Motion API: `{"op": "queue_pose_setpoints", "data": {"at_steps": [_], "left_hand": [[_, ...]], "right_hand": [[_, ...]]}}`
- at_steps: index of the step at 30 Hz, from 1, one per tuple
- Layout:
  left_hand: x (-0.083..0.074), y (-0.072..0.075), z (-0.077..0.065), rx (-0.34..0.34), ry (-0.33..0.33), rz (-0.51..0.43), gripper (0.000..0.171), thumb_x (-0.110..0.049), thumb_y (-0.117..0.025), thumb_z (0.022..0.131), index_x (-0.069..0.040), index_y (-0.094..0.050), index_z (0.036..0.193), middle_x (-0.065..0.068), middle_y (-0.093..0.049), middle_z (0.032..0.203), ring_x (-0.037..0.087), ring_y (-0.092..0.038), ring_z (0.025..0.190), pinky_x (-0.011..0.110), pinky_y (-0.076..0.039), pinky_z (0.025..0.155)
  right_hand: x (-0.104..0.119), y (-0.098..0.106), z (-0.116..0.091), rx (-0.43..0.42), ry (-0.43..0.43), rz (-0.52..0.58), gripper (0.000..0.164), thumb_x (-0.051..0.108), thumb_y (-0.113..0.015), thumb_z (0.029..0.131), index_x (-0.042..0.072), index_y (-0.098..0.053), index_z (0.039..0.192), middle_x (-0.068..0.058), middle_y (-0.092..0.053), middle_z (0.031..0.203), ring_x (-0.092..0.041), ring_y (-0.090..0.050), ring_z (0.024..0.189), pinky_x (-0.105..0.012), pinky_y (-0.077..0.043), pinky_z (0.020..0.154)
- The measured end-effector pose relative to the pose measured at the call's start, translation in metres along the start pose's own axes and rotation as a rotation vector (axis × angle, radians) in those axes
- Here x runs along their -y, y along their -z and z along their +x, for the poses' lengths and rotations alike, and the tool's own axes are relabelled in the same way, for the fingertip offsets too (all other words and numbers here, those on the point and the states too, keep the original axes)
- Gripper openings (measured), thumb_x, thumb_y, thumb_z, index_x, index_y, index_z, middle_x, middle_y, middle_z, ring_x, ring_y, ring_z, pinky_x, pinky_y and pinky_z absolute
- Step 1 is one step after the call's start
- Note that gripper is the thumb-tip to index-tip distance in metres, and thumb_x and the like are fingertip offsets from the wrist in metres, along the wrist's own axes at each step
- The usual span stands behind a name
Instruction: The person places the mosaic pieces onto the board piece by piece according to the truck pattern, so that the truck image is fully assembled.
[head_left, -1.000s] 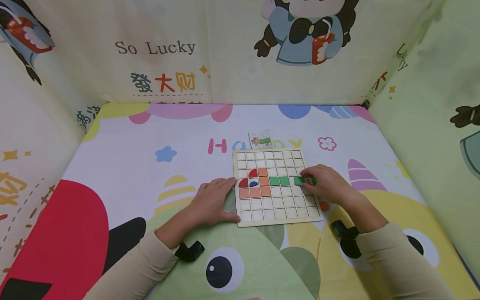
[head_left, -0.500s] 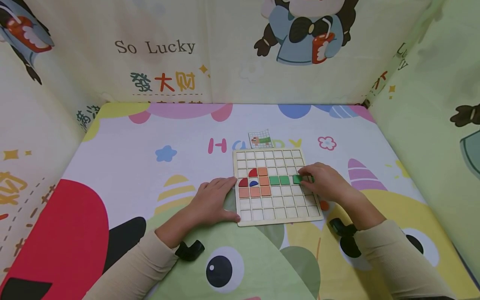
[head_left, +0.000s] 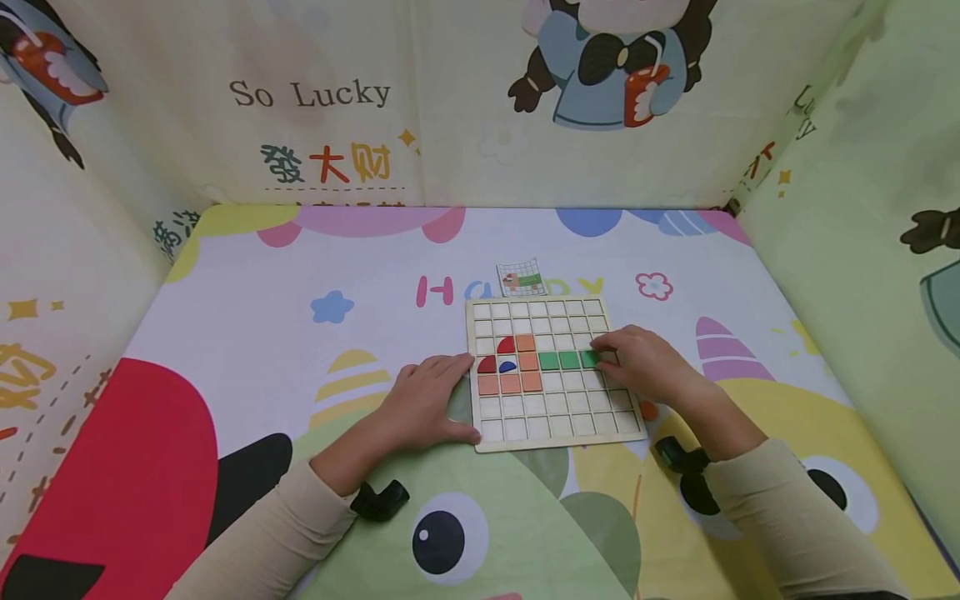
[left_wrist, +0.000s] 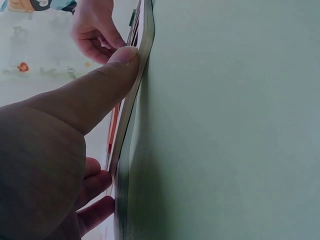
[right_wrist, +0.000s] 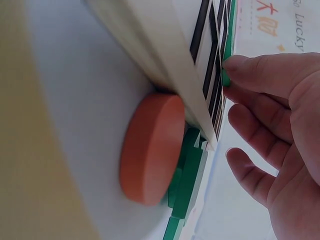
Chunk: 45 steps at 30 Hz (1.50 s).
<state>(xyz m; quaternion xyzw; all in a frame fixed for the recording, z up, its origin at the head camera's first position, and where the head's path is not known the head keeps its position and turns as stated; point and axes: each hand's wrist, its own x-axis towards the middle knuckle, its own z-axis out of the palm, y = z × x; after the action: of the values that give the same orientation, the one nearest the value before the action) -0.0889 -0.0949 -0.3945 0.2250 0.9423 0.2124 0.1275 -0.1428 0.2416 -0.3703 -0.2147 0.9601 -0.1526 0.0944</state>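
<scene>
A wooden grid board (head_left: pixel 562 446) lies on the printed tablecloth. My right hand (head_left: pixel 651 364) pinches a green square tile (head_left: pixel 589 359) between thumb and finger, over the board's right part. Left of it, two green tiles (head_left: pixel 558 361) sit in the same row. Orange square tiles (head_left: pixel 510 384), red curved pieces (head_left: pixel 487 365) and a blue half-round piece (head_left: pixel 507 367) fill cells farther left. My left hand (head_left: pixel 423 406) touches the board's left edge, fingers extended and thumb at the near corner; in the left wrist view the thumb (left_wrist: pixel 110 75) rests on the rim.
A small picture card (head_left: pixel 521 279) with a grid drawing lies behind the board. Beside the board's right edge lie an orange rounded piece (right_wrist: pixel 150 150) and several green pieces (right_wrist: pixel 187 180), mostly hidden by my right hand in the head view. Printed cloth walls (head_left: pixel 450 100) surround the table.
My right hand has moved slightly left with the green tile, bringing it up beside the row's other green tiles. The left hand has stayed in place.
</scene>
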Motion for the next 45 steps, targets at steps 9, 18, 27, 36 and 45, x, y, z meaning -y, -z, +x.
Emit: {"op": "queue_pose_setpoints", "data": {"at_steps": [9,18,27,36,45], "left_hand": [[0.000,0.000,0.000,0.003,-0.003,-0.003,0.106,-0.056,-0.083,0.073,-0.010,-0.035,0.155,0.006,-0.042,0.154,0.027,-0.036,0.140,0.054,-0.032,0.104],[0.000,0.001,0.000,0.002,-0.008,-0.003,0.106,-0.056,-0.083,0.073,-0.010,-0.035,0.155,0.006,-0.042,0.155,0.027,-0.036,0.140,0.054,-0.032,0.104],[0.000,0.001,-0.001,0.001,-0.002,-0.007,0.105,-0.056,-0.083,0.073,-0.010,-0.036,0.155,0.006,-0.042,0.154,0.027,-0.036,0.140,0.054,-0.031,0.104],[0.000,0.001,-0.001,-0.005,-0.009,-0.006,0.105,-0.056,-0.083,0.073,-0.010,-0.036,0.155,0.007,-0.043,0.153,0.027,-0.036,0.140,0.054,-0.031,0.104],[0.001,0.001,0.000,-0.007,-0.009,-0.003,0.105,-0.057,-0.083,0.073,-0.011,-0.036,0.155,0.006,-0.043,0.154,0.027,-0.036,0.140,0.054,-0.031,0.104]], "right_hand": [[0.001,-0.002,0.000,-0.010,0.021,0.000,0.029,0.007,-0.072,0.091,-0.002,-0.069,0.119,-0.017,-0.068,0.113,-0.037,-0.058,0.111,-0.053,-0.046,0.096],[0.001,-0.001,-0.002,-0.019,0.020,0.033,0.032,0.007,-0.070,0.091,-0.002,-0.068,0.121,-0.018,-0.067,0.116,-0.038,-0.057,0.112,-0.054,-0.045,0.096],[-0.006,0.011,-0.011,-0.051,-0.018,0.086,0.038,0.011,-0.070,0.093,-0.001,-0.063,0.128,-0.017,-0.065,0.117,-0.036,-0.061,0.104,-0.054,-0.047,0.090],[-0.022,0.018,-0.023,-0.136,-0.052,0.068,0.033,0.010,-0.071,0.092,-0.002,-0.066,0.123,-0.022,-0.066,0.112,-0.039,-0.059,0.101,-0.057,-0.046,0.088],[-0.039,0.022,-0.036,-0.093,-0.156,0.108,0.041,0.013,-0.071,0.092,-0.002,-0.062,0.129,-0.025,-0.063,0.119,-0.042,-0.054,0.108,-0.058,-0.046,0.089]]}}
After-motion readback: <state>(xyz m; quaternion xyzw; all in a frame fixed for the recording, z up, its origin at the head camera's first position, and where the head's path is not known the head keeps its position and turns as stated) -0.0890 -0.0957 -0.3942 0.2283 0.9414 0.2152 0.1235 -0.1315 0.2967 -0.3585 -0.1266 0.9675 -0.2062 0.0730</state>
